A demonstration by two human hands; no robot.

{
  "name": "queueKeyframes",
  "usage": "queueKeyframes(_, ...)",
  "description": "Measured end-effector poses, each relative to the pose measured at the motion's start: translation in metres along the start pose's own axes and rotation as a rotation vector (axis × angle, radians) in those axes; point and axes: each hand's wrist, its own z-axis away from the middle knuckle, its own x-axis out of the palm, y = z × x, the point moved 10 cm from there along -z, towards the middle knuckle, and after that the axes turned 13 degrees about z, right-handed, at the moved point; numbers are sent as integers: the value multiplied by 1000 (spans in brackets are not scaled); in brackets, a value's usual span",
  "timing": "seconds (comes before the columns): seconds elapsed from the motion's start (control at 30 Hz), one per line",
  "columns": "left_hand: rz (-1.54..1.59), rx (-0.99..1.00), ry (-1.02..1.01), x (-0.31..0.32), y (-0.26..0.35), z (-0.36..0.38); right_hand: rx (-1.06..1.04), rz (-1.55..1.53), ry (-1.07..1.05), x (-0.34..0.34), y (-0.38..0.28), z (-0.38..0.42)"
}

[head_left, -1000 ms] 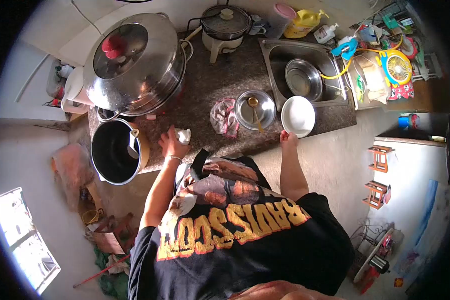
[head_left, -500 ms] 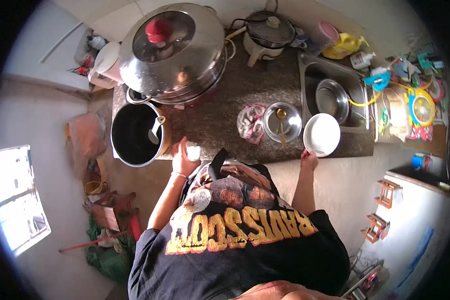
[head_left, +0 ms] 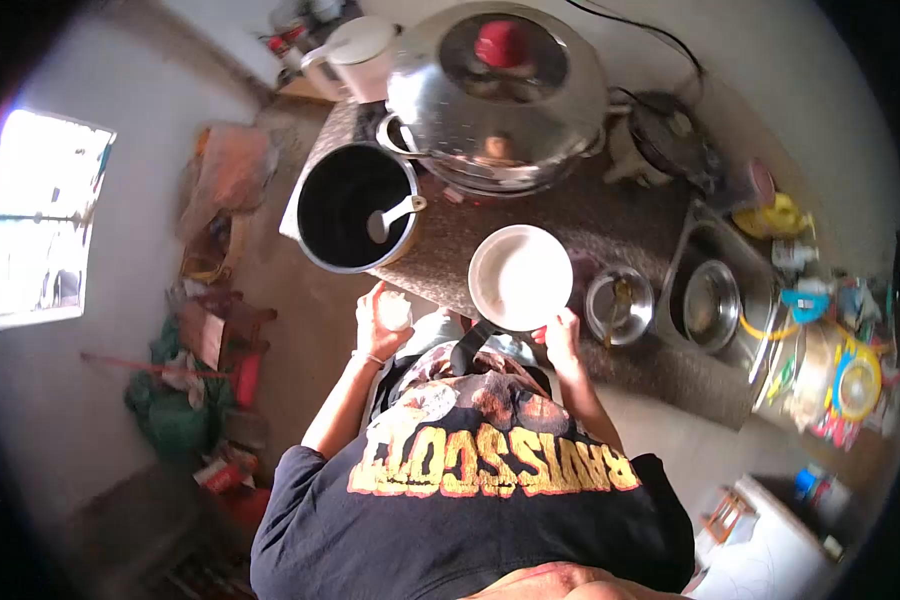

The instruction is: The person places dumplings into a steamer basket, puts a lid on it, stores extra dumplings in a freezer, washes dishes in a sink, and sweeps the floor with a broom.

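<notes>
My right hand (head_left: 562, 340) grips the rim of a shallow white bowl (head_left: 521, 277), which faces up over the counter's front edge. In my left hand (head_left: 374, 325) is a small whitish, rounded thing (head_left: 396, 311); what kind it is I cannot make out. Just beyond that hand stands a deep pot with a dark inside (head_left: 345, 210). A white rice paddle (head_left: 398, 217) leans in it, its handle resting on the rim.
A large steel steamer (head_left: 495, 110) with a red-knobbed lid stands behind the pot. Right of the white bowl is a metal bowl (head_left: 618, 305) holding a gold-coloured spoon. Farther right, the sink (head_left: 698, 235) has a steel basin (head_left: 712, 305) in it. A white pitcher (head_left: 365, 65) stands at the back left.
My view and body have turned toward the left end of the counter. The white bowl in my right hand has moved left, from beside the sink to near the pot. My left hand keeps its hold.
</notes>
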Motion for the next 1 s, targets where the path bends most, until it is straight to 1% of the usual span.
queueKeyframes(0.03, 22, 7, 31, -8, 0, 3, -2, 51, -48, 18, 3, -7)
queueKeyframes(0.07, 212, 12, 61, -10, -22, 8, 23, 75, -83, 32, 8, -12)
queueKeyframes(0.1, 397, -55, 78, -17, -21, 12, 65, 75, -75, 40, 5, -12)
queueKeyframes(0.17, 781, -160, 115, -26, -5, 20, 60, 21, -110, 55, 7, -18)
queueKeyframes(0.2, 739, -165, 92, -26, -39, 21, 25, 28, -127, 60, 9, -22)
queueKeyframes(0.27, 621, -178, 181, -46, -56, 26, 106, 56, -120, 63, 23, -30)
queueKeyframes(0.3, 562, -189, 218, -55, -63, 28, 109, 87, -122, 65, 22, -31)
queueKeyframes(0.33, 1027, -347, 258, -61, -39, 35, 106, 70, -118, 65, 23, -32)
queueKeyframes(0.43, 1301, -450, 285, -65, -73, 41, 138, 63, -86, 66, 21, -35)
queueKeyframes(0.47, 1305, -458, 310, -75, -78, 42, 156, 65, -68, 66, 22, -35)
queueKeyframes(0.6, 1342, -439, 272, -117, -105, 31, 182, 54, 22, 68, 20, -34)
queueKeyframes(0.63, 1322, -401, 309, -138, -106, 25, 190, 47, 50, 70, 22, -33)
queueKeyframes(0.7, 1349, -404, 237, -157, -148, 15, 246, 27, 151, 68, 30, -33)
queueKeyframes(0.73, 1398, -437, 204, -172, -159, 11, 276, -4, 244, 64, 32, -29)
queueKeyframes(0.77, 1264, -372, 176, -184, -203, 5, 309, -49, 339, 62, 38, -25)
queueKeyframes(0.83, 1529, -451, 224, -218, -228, 1, 268, 136, 432, 48, 50, -15)
queueKeyframes(0.87, 1578, -519, 179, -236, -243, 0, 308, 378, 585, 41, 43, 0)
queueKeyframes(0.9, 1633, -585, 141, -251, -256, -4, 163, 859, 881, 38, 10, 26)
queueKeyframes(0.93, 1691, -655, 110, -264, -262, -11, 395, 813, 806, 59, -7, 53)
queueKeyframes(0.97, 1746, -647, 92, -284, -256, -25, 476, 809, 865, 72, -13, 72)
queueKeyframes(1.0, 1795, -639, 77, -304, -245, -36, 527, 822, 873, 95, -34, 96)
